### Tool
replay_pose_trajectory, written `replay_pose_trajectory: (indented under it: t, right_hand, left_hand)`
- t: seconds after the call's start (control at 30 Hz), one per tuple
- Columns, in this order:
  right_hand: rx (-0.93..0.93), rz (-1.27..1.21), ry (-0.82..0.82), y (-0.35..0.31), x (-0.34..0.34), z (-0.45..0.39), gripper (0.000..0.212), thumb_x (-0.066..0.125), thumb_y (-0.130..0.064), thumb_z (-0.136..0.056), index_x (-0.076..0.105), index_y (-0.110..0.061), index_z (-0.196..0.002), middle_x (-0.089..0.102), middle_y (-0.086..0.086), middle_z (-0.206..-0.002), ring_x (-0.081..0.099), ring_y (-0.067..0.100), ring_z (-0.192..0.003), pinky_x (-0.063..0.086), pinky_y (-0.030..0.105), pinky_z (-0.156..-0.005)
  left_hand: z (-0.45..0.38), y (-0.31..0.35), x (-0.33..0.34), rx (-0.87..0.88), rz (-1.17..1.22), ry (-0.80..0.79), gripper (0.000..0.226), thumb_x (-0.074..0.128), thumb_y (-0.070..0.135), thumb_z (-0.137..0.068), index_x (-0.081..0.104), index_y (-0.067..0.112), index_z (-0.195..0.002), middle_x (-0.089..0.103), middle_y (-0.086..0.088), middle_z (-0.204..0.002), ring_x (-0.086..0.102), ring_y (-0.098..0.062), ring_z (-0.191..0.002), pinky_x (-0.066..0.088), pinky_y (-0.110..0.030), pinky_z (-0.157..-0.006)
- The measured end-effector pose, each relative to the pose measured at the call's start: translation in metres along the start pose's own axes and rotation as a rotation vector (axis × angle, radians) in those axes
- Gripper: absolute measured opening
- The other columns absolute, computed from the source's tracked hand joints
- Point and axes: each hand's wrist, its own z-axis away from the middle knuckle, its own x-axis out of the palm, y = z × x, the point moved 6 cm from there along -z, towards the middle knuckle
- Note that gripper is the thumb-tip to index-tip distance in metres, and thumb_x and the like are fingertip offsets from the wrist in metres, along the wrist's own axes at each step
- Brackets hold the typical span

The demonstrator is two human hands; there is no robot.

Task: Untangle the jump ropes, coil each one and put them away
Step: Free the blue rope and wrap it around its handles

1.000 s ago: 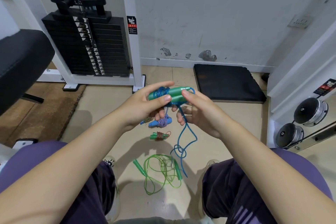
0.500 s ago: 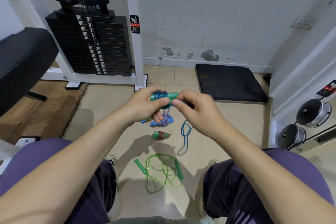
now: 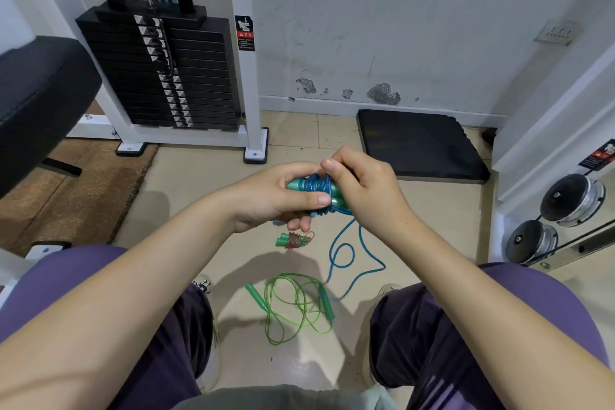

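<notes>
My left hand (image 3: 273,198) grips a pair of green handles (image 3: 294,184) with blue cord wound round them. My right hand (image 3: 364,188) pinches the blue rope (image 3: 346,251) against the handles; the rope's loose tail hangs to the floor in loops. On the floor below lies a small bundle of green handles wrapped in brown cord (image 3: 293,240). A loose green rope (image 3: 296,304) with green handles lies between my feet. A blue bundle sits mostly hidden behind my left fingers.
A weight stack machine (image 3: 163,73) with a white frame stands at the back left, next to a black padded seat (image 3: 36,93). A black mat (image 3: 419,146) lies by the wall. Dumbbells (image 3: 559,216) sit on a rack at right.
More blue cord is wound round the green handles. My right hand has come over the top of the bundle, and the hanging tail has shifted on the floor.
</notes>
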Motion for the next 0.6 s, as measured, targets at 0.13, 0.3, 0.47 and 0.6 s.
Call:
replay_pose_trajectory:
  t: [0.13, 0.3, 0.47, 0.6]
  right_hand:
    - [-0.011, 0.022, 0.006, -0.002, 0.001, 0.001, 0.02, 0.059, -0.024, -0.096, 0.064, -0.01, -0.083, 0.06, -0.001, -0.068, 0.051, 0.015, -0.065, 0.041, 0.034, -0.063]
    - [0.132, -0.188, -0.012, 0.011, 0.003, -0.003, 0.019, 0.065, -0.036, -0.089, 0.058, -0.02, -0.082, 0.052, 0.009, -0.062, 0.044, 0.013, -0.057, 0.036, 0.03, -0.056]
    - [0.195, -0.375, -0.033, 0.017, 0.006, -0.004, 0.026, 0.065, -0.03, -0.09, 0.043, -0.019, -0.084, 0.046, 0.018, -0.061, 0.039, 0.02, -0.054, 0.03, 0.028, -0.049]
    - [0.204, -0.394, -0.064, 0.017, 0.007, -0.004, 0.026, 0.064, -0.023, -0.093, 0.047, -0.006, -0.084, 0.054, 0.022, -0.064, 0.044, 0.019, -0.057, 0.033, 0.027, -0.051]
  left_hand:
    - [0.0, 0.0, 0.0, 0.012, 0.013, 0.041, 0.039, 0.073, 0.027, -0.081, 0.063, 0.021, -0.118, 0.062, -0.019, -0.093, 0.052, -0.029, -0.065, 0.031, -0.033, -0.057]
    - [-0.001, 0.003, -0.005, 0.03, -0.036, 0.161, 0.04, 0.071, 0.021, -0.075, 0.065, 0.019, -0.115, 0.066, -0.008, -0.074, 0.056, -0.022, -0.053, 0.036, -0.027, -0.05]
    - [-0.001, 0.001, -0.005, 0.023, -0.055, 0.24, 0.043, 0.085, 0.026, -0.074, 0.066, 0.02, -0.112, 0.069, -0.006, -0.073, 0.057, -0.022, -0.053, 0.037, -0.027, -0.051]
    - [0.0, 0.002, -0.005, 0.05, -0.042, 0.272, 0.034, 0.079, 0.027, -0.08, 0.065, 0.017, -0.11, 0.071, -0.004, -0.073, 0.057, -0.021, -0.051, 0.038, -0.024, -0.047]
